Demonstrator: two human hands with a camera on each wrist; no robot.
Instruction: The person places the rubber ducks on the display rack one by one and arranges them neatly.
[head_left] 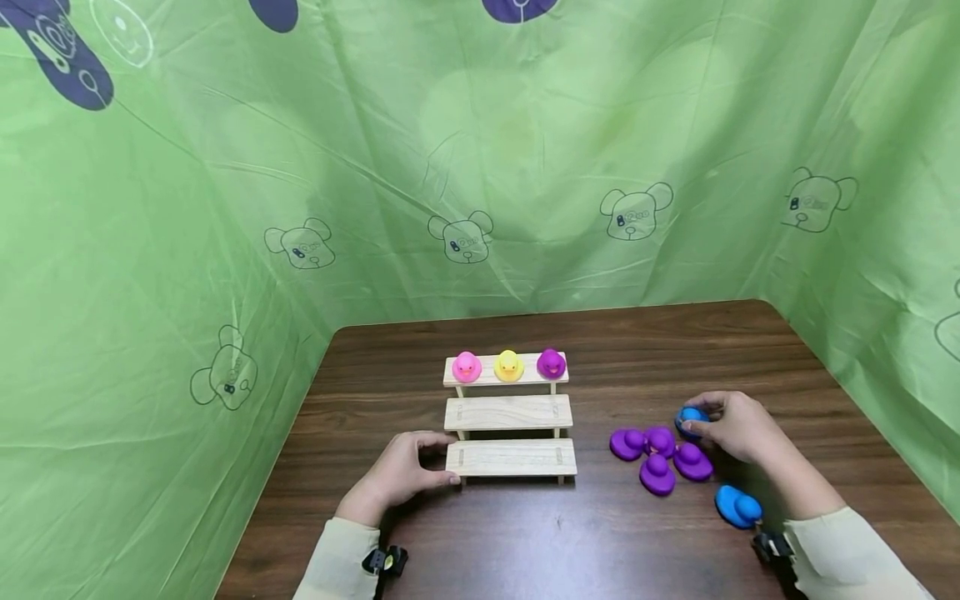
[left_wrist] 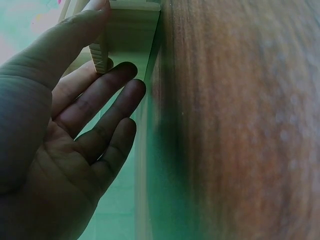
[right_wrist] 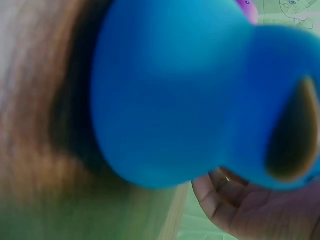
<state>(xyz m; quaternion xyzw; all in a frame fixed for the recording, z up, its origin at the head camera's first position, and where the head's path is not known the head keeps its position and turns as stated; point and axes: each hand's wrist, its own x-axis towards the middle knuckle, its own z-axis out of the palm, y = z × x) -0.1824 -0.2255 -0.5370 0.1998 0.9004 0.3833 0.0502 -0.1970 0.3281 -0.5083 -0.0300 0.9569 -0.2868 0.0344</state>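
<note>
My left hand [head_left: 397, 471] pinches the left end of the lowest step of a three-step wooden stand [head_left: 513, 458]. In the left wrist view the thumb lies along the step's edge, with the fingers [left_wrist: 107, 95] behind its end. On the top step sit a pink duck [head_left: 467, 367], a yellow duck [head_left: 509, 366] and a purple duck [head_left: 551, 364]. Over to the right, my right hand [head_left: 738, 427] grips a blue rubber duck [head_left: 690, 422] between thumb and fingers. A second blue duck [right_wrist: 165, 90] fills most of the right wrist view, partly hiding that hand.
Several purple ducks [head_left: 657, 475] lie clustered between the stand and my right hand. The second blue duck rests near my right wrist. A brown wood-grain table [head_left: 570, 542] carries everything, with a green printed curtain [head_left: 540, 250] around its back and sides.
</note>
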